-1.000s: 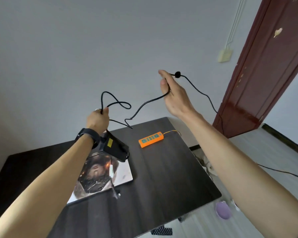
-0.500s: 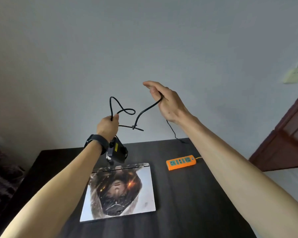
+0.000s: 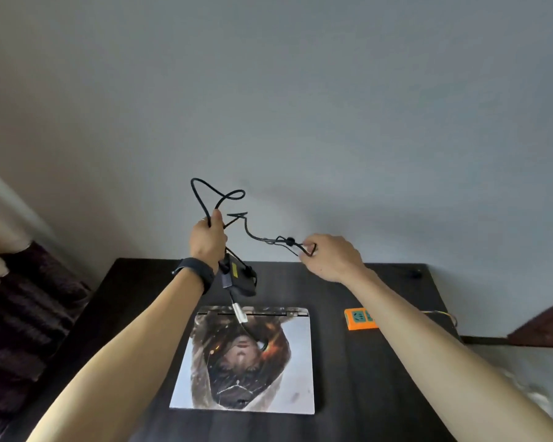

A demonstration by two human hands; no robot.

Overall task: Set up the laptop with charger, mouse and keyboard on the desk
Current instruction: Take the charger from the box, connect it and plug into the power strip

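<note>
Head camera view: a person stands over a dark desk point(image 3: 348, 378), both arms raised, working the kinks out of a laptop charger. The left hand point(image 3: 207, 240) is closed around a bunch of the black cable point(image 3: 253, 232), with loops standing up above the fist and the charger brick point(image 3: 241, 279) dangling just below the wrist, above the far edge of the laptop point(image 3: 246, 358). A plug end with a pale tag hangs from it over the lid. The right hand point(image 3: 328, 258) pinches the cable further along, fingers curled tight on a small loop near a round bead on the wire.

The laptop lies shut and flat in the middle of the desk, its lid covered by a printed picture. An orange power strip point(image 3: 359, 319) sits to its right, partly hidden by the right forearm. No mouse or keyboard can be seen.

The step in hand appears to be untangling the charger. Next, the cable likely needs drawing out straight, then one end taken to the strip and the other to the laptop.
</note>
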